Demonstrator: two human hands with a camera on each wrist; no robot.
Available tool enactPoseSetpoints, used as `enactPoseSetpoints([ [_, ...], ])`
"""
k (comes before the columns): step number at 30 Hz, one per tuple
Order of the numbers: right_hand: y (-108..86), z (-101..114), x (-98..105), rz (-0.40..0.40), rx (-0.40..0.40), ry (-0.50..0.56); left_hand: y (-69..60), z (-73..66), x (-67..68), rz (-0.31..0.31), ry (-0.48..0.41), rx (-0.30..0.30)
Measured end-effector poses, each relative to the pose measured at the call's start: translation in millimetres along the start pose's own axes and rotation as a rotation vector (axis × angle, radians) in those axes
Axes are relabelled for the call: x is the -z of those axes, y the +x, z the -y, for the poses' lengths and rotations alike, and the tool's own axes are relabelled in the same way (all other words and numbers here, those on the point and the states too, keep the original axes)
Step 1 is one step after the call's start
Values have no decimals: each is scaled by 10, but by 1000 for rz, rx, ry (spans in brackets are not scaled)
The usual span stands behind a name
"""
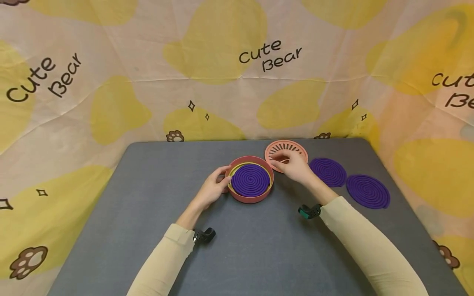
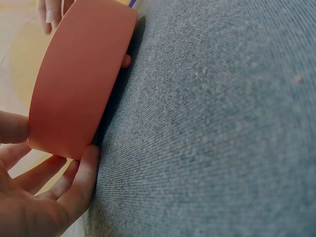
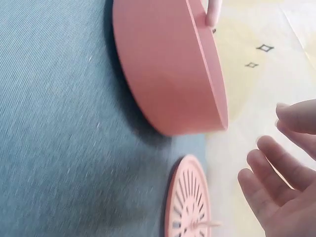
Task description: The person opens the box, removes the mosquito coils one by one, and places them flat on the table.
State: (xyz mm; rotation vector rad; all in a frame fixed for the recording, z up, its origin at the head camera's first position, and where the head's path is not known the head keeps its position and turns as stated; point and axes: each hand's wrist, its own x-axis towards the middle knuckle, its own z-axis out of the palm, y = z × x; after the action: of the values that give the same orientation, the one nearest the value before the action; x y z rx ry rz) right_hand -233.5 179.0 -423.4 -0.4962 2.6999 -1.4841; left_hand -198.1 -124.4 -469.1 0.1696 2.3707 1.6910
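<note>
A round red-pink container [image 1: 250, 200] stands on the grey table, with a yellow ring inside it and a purple spiral disc [image 1: 250, 180] on top. At its left rim the left hand [image 1: 211, 189] grips the wall; in the left wrist view this hand [image 2: 47, 190] has thumb and fingers against the container's side [image 2: 81, 79]. Above the pink slotted lid [image 1: 272, 144] hovers the right hand [image 1: 294, 166], fingers bent loosely and holding nothing. The right wrist view shows that hand [image 3: 289, 182] apart from both the container [image 3: 163, 64] and the lid [image 3: 185, 197].
Two more purple spiral discs, one [image 1: 328, 172] beside the lid and another [image 1: 368, 191] farther right, lie flat on the grey table [image 1: 244, 255]. A patterned cloth [image 1: 222, 49] hangs behind the table and at its sides.
</note>
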Motion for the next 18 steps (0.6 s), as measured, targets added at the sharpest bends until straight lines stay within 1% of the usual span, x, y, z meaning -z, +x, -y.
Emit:
enactPoseSetpoints([
  [2,19,26,-32,11,0,-1,2,-3,-2,1,-2,-1],
  [9,73,116,-158,30,70,-11,-13,-4,-4,-2,-14,9],
  [18,125,213,-335,55,78,-48,-35,-5,3,-9,-6,-2],
])
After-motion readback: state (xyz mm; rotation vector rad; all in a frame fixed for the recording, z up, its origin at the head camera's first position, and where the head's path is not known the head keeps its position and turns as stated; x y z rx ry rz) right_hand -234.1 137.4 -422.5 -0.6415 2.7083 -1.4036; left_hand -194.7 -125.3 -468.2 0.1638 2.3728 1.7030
